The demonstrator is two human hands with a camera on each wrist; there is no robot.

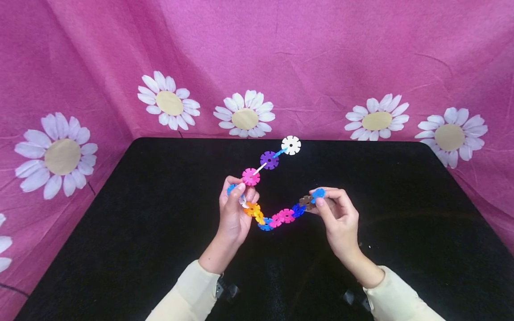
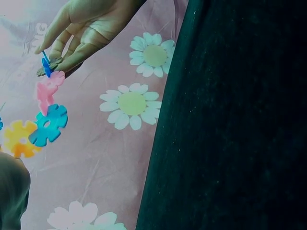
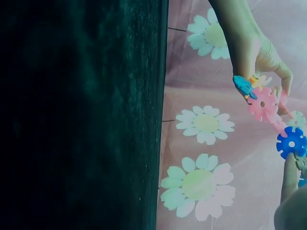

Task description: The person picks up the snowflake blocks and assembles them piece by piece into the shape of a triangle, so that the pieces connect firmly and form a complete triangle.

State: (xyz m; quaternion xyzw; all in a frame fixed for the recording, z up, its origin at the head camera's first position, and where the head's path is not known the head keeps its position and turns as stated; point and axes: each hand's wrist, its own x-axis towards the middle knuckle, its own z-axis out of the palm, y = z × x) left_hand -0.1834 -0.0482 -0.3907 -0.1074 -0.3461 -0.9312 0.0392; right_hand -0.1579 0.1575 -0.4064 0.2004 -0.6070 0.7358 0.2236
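A chain of notched snowflake discs hangs in a curve between the two hands, above the black table. My left hand point(image 1: 232, 223) pinches it near a blue disc point(image 1: 232, 190), thumb uppermost. Beyond those fingers a pink disc point(image 1: 251, 177), a purple disc point(image 1: 269, 160) and a white disc point(image 1: 291, 145) run up to the right. From the left hand, orange discs point(image 1: 253, 209), a light blue disc point(image 1: 265, 224), pink discs point(image 1: 287, 216) and a dark blue disc point(image 1: 298, 210) lead rightward. My right hand point(image 1: 341, 218) pinches the brown disc point(image 1: 306, 203) and bright blue disc point(image 1: 319, 194) at that end.
The black table point(image 1: 160, 232) spreads below both hands. A pink cloth point(image 1: 305, 53) printed with white daisies stands behind it and along the sides. Small white specks point(image 1: 370, 246) lie on the table near the right wrist.
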